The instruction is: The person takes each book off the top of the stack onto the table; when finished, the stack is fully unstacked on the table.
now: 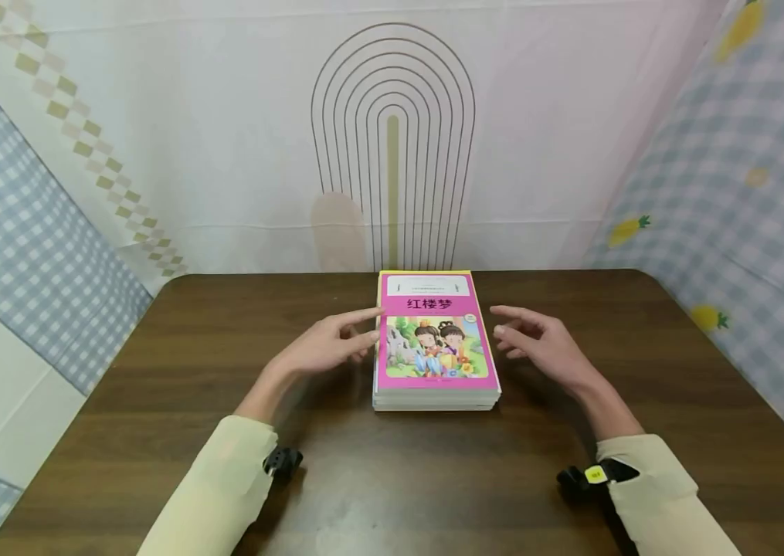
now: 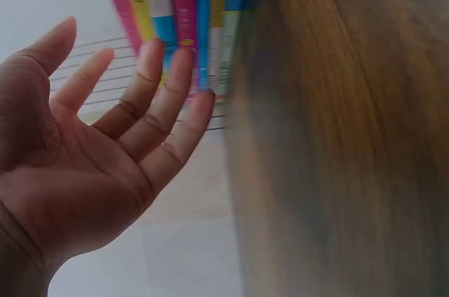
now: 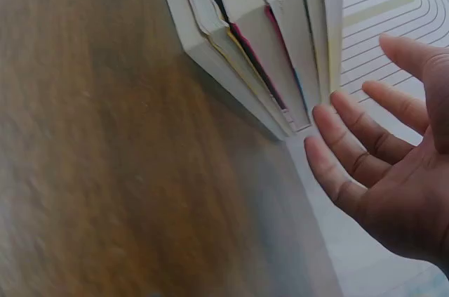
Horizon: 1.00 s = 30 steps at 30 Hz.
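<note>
A stack of several books [image 1: 437,399] lies at the middle of the table, with a pink book [image 1: 398,383] bearing a colourful picture of two figures on top. At the stack's left side is my left hand [image 1: 327,340], its fingertips at the cover's edge; whether they touch cannot be told. The left wrist view shows the coloured spines [image 2: 184,9] just beyond its loosely spread fingers. My right hand [image 1: 546,346] hovers a small gap from the stack's right side, fingers extended and holding nothing. Facing it in the right wrist view are the white page edges [image 3: 256,9].
The brown wooden table [image 1: 357,479] reaches to a white backdrop cloth [image 1: 239,116] printed with arches. Blue checked cloth [image 1: 23,193] hangs at the left, and another checked cloth [image 1: 746,224] with pineapple prints at the right. A dark band device sits on each wrist.
</note>
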Available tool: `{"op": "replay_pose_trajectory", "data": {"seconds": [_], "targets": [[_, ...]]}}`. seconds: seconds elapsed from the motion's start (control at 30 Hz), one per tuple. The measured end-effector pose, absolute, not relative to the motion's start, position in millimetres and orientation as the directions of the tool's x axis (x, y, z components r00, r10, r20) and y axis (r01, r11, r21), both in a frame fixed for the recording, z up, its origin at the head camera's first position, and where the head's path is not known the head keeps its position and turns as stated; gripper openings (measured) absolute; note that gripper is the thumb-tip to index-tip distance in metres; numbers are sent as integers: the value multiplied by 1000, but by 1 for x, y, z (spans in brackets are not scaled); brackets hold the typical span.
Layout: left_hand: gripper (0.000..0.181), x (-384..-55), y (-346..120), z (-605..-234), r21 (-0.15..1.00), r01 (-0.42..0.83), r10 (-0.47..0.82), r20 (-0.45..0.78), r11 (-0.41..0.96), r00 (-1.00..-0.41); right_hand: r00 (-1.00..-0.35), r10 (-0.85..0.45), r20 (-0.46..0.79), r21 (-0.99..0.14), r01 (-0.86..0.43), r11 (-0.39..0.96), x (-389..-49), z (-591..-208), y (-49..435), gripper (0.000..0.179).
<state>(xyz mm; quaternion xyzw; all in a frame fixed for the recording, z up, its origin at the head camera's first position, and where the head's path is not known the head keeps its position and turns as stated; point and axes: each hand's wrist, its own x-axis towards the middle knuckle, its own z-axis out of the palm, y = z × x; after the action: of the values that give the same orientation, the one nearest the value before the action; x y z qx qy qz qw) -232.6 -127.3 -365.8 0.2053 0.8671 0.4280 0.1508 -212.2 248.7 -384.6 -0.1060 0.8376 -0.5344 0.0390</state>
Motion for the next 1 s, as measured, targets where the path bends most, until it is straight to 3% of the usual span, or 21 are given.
{"op": "replay_pose_trajectory", "data": {"seconds": [0.2,0.5,1.0], "targets": [[61,-248,-115,-373,858,100,503,-198,505,-842,-972,-236,15,-953,-85,289,-214,-395,244,55],[69,-254,-106,-372,848,81,473,-211,523,-855,-972,-230,-49,-987,12,160,-215,-398,237,55],[70,-252,-115,-376,871,7,452,-248,491,-857,-977,-187,-106,-977,67,204,-217,-408,230,57]]}}
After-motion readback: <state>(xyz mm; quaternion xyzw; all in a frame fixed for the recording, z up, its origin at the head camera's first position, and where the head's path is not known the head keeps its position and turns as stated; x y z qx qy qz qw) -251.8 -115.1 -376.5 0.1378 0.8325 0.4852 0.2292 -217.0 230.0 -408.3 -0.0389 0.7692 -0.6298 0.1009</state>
